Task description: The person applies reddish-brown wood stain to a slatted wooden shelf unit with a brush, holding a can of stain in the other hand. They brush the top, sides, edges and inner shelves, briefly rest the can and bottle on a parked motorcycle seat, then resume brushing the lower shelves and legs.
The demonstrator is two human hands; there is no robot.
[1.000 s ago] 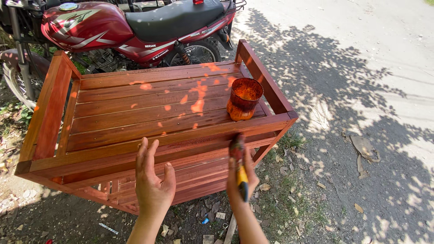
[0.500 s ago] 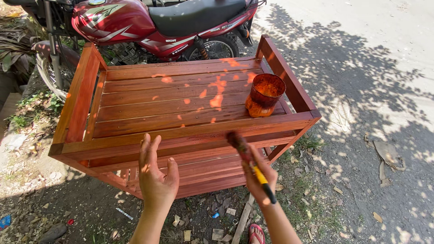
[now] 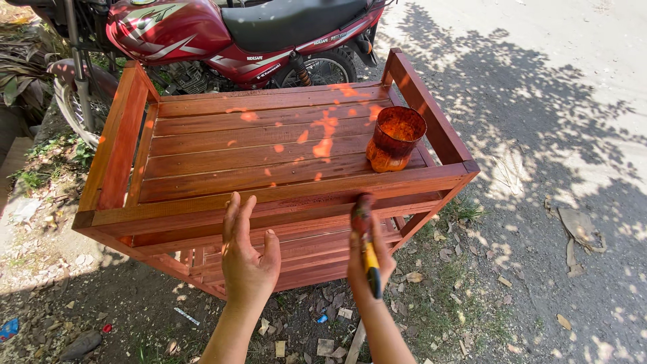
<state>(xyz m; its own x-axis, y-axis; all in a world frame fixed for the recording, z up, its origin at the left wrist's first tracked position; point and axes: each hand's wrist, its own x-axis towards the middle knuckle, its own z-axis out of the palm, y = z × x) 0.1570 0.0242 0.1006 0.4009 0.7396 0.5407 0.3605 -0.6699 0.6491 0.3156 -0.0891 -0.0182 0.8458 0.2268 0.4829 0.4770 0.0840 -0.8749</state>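
**Brush at the front rail of a red-stained wooden cart**

I stand over a slatted wooden cart (image 3: pixel 269 152) coated in reddish-brown stain, its top tray framed by raised side rails and its lower shelf showing beneath the front edge. My right hand (image 3: pixel 367 269) is wrapped around a paintbrush (image 3: pixel 364 236) with a yellow-and-black handle; my fingers are curled tight about the handle, and the stained bristle end points up and rests at the cart's front rail, just right of centre. My left hand (image 3: pixel 248 259) holds nothing: the palm faces the cart, the fingers are spread and extended upward, their tips reaching the same front rail. Whether they actually touch the wood I cannot tell.

On the tray's right side, near the far corner, sits a round container (image 3: pixel 395 139) smeared orange-red, open at the top and upright on the slats, well apart from both of my hands. Patches of sunlight fall through leaf shadow across the slats.

Behind the cart a red motorcycle (image 3: pixel 222 30) with a black seat is parked parallel to its long side. The cart rests on bare ground (image 3: pixel 559 135) scattered with dry leaves, small wood scraps and tufts of grass.
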